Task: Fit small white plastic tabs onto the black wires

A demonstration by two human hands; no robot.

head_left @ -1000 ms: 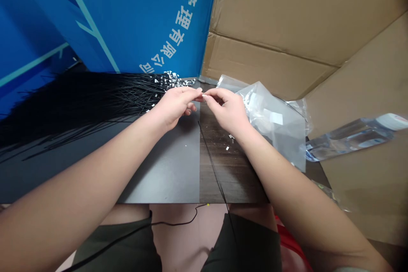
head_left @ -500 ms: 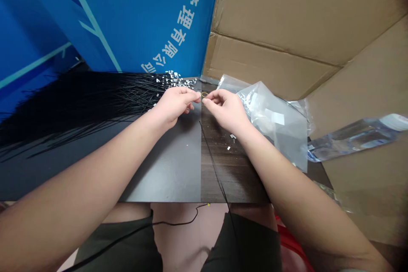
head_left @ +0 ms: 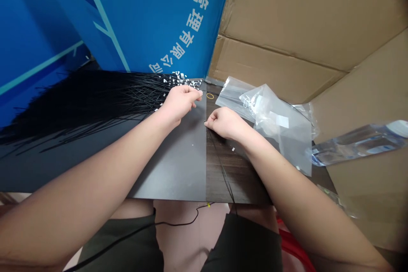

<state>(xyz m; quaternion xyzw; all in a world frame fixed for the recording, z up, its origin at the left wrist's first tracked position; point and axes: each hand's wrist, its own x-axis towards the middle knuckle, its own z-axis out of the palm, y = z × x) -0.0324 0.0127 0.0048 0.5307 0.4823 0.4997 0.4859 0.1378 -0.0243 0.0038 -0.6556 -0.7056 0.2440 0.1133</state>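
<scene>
Head view, looking down past both forearms at a two-tone board (head_left: 172, 165):
- Left hand (head_left: 180, 104): half closed at the near edge of the pile, fingers (head_left: 191, 92) curled and tips drawn together; whether they have hold of anything cannot be told
- Right hand (head_left: 225, 122): lower on the board, resting knuckles-up, fingers (head_left: 212, 122) bent down to the top end of a lone black strand (head_left: 221, 165); gripped or only touched, cannot tell
- Black strands (head_left: 95, 102), thin and probably cable ties, form a dense fan spreading left off the grey half, with small white tags (head_left: 178, 77) clustered at their far ends
- How far along: only the lone black strand lies apart, running down the wood-grain half and over the board's near edge; nearly all the rest remain massed in the pile
- Yellow ring (head_left: 210, 96) lies on the board just above the right hand, and a small white bit (head_left: 233, 149) sits by the right wrist
- Around them: clear plastic bag (head_left: 287, 136), plastic water bottle (head_left: 357, 144), cardboard sheets (head_left: 287, 17), blue banner with white lettering (head_left: 159, 17)
</scene>
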